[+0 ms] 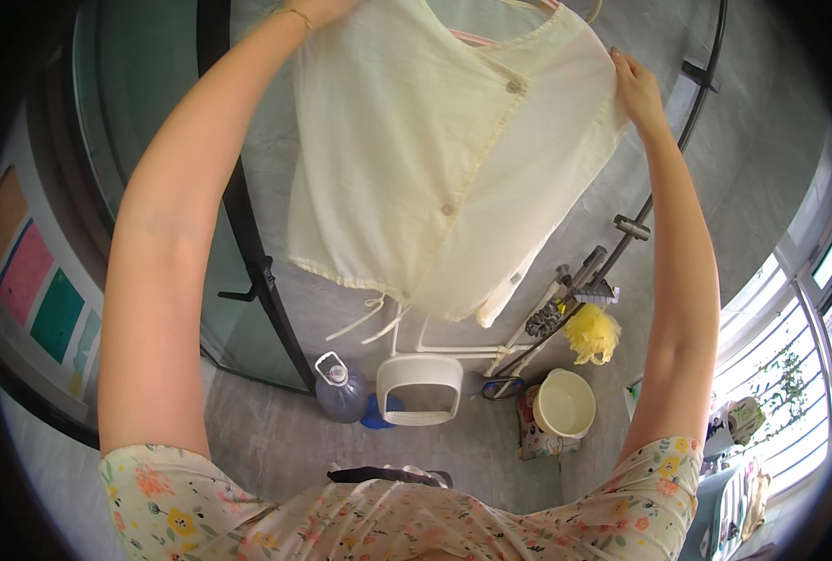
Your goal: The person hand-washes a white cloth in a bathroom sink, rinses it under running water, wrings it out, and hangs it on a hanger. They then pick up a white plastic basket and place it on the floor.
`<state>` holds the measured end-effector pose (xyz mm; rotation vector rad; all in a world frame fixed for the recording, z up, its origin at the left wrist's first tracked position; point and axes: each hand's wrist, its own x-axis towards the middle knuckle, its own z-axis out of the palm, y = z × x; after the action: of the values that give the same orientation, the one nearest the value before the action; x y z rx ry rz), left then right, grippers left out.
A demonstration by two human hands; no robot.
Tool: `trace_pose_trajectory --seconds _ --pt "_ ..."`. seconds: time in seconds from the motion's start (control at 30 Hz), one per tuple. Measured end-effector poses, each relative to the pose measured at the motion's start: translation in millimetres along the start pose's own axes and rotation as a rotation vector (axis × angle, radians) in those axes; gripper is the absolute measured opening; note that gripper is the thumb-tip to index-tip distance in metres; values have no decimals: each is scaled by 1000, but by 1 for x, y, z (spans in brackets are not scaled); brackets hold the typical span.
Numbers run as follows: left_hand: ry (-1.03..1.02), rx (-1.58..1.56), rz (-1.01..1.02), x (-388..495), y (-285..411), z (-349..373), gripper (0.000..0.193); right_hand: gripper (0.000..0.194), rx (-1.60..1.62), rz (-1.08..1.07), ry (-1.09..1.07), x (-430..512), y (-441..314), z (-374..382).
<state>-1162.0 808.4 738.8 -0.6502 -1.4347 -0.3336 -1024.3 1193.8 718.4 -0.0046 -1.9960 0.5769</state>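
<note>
A cream sleeveless blouse (402, 154) hangs before me, with buttons down a slanted front and tie cords at its hem. Inside its neckline shows part of a pink hanger (473, 38). My right hand (638, 91) pinches the blouse's edge at the right armhole. At the top rim of the picture, my left hand (325, 10) is against the blouse's left shoulder side. Its fingers are cut off or hidden, so their grip cannot be seen.
Left stands a dark-framed glass door (255, 329) with a handle. Below the blouse are a water jug (342, 396), a white plastic seat-like frame (419, 361) and a cream bucket (565, 404). A yellow bath puff (593, 333) hangs by a dark rail (689, 126). A barred window (787, 393) is right.
</note>
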Motion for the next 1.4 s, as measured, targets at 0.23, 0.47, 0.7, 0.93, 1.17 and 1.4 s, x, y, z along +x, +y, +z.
trace_pose_trajectory --seconds 0.23,0.47,0.7,0.93,1.17,1.4 --pt "-415 -741 17 5 111 42 22 33 40 -84 192 0 2 17" --pt "-501 -976 -238 4 138 83 18 20 169 -311 356 -46 -35 34" --pt "-523 -1092 -105 7 130 103 15 27 275 -311 187 -69 -51 71" --pt "-673 -1287 -69 5 128 102 13 23 383 -156 178 -66 -54 82" --pt "-589 -1135 -80 7 133 76 15 21 674 -55 158 -71 -54 77" --pt "-566 -1203 -56 5 128 74 16 18 590 -120 176 -72 -57 77"
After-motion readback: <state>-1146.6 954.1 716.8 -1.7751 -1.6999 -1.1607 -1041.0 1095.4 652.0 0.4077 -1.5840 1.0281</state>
